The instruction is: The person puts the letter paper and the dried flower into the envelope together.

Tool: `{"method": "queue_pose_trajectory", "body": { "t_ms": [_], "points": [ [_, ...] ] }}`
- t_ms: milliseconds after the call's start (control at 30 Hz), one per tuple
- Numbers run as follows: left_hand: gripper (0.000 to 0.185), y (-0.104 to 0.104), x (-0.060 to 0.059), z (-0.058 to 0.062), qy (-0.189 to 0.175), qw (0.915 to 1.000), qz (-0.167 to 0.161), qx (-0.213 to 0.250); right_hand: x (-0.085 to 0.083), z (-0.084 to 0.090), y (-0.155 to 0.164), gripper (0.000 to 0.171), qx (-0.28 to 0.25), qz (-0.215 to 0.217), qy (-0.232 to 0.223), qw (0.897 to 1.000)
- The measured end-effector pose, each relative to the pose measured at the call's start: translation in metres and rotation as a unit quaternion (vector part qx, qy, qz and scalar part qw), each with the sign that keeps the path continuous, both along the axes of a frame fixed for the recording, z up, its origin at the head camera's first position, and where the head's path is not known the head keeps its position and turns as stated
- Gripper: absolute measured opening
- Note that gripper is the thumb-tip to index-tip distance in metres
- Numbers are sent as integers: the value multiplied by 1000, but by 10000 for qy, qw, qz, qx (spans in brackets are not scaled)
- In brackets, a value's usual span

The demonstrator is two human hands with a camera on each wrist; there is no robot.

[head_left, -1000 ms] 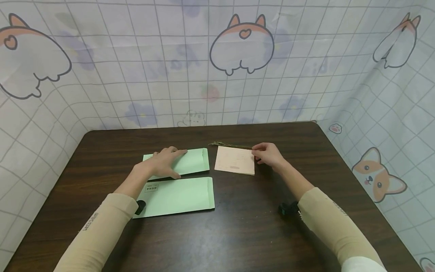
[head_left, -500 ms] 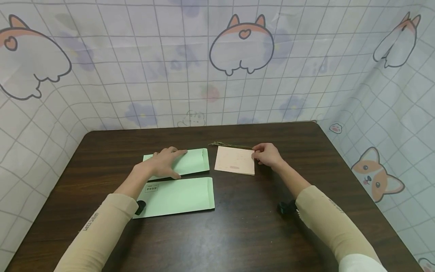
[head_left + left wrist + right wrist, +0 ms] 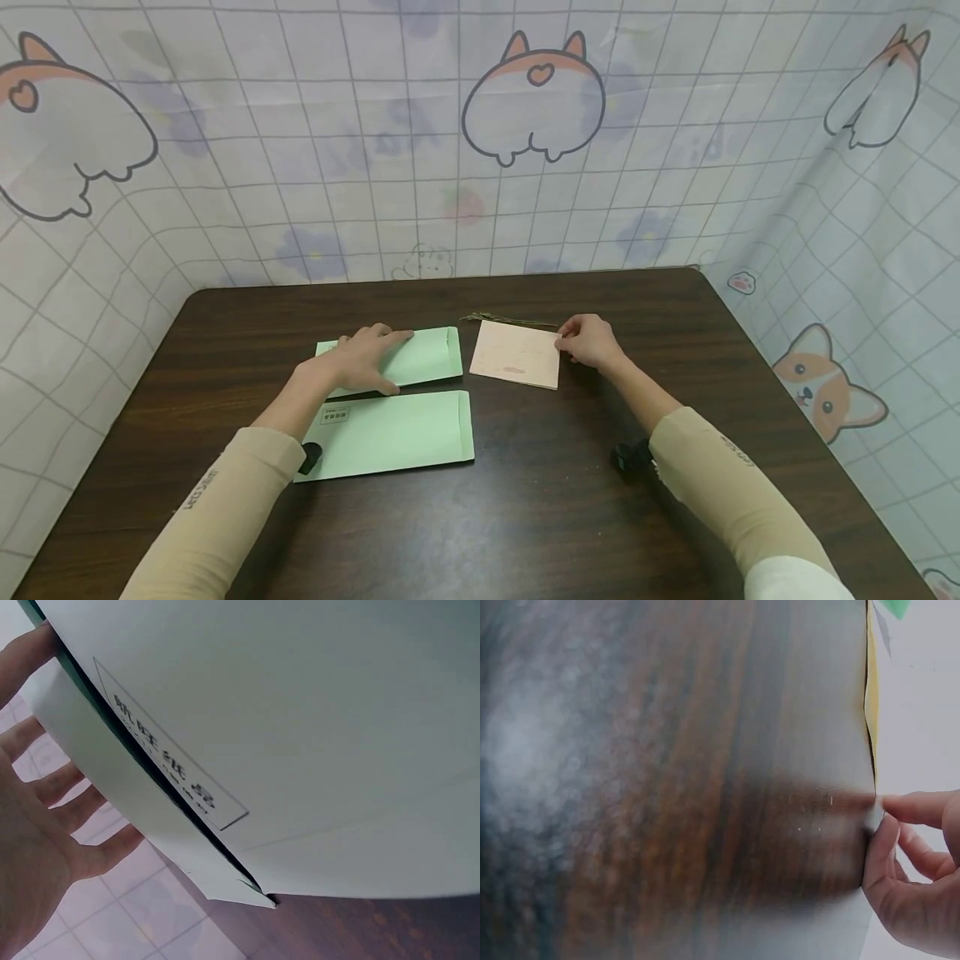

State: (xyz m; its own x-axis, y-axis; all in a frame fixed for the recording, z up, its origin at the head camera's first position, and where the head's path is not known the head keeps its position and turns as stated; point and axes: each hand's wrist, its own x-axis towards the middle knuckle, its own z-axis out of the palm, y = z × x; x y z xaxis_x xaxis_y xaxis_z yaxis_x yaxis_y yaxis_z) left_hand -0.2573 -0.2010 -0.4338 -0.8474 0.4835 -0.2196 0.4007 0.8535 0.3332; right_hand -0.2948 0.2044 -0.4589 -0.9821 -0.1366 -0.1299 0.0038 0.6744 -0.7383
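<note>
My left hand [image 3: 363, 358] lies with its fingers spread over the far green envelope [image 3: 427, 354], its thumb reaching toward the near green envelope [image 3: 390, 433]. In the left wrist view that hand [image 3: 45, 832] has its fingers apart along the far envelope [image 3: 112, 765], while the near envelope [image 3: 322, 750] with a printed box fills the foreground. At the right edge of a pale pink, squarish paper card [image 3: 515, 354], my right hand [image 3: 591, 342] pinches near the upper corner. The right wrist view has this hand's [image 3: 922, 862] thumb and index finger meeting at the card's thin yellowish edge [image 3: 871, 712].
A thin greenish dried sprig [image 3: 510, 319] lies just behind the card. The dark wooden table [image 3: 547, 500] extends to a curtain [image 3: 420, 192] with corgi prints at the back and sides. Black wrist devices [image 3: 633, 457] sit at both forearms.
The pink card has shifted slightly left and toward me, turning a little and drawing away from the sprig. The right forearm has moved slightly left. The left hand stays put.
</note>
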Motion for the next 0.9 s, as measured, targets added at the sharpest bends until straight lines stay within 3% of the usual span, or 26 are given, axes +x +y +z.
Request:
{"method": "queue_pose_trajectory", "body": {
  "t_ms": [533,900],
  "points": [
    [96,0,0,-3,37,10000,-4,-21,0,2,-5,22,-1313,-186,-23,9912],
    [96,0,1,-3,-19,10000,53,-16,1,6,-7,30,-2153,-331,-220,9757]
  ]
}}
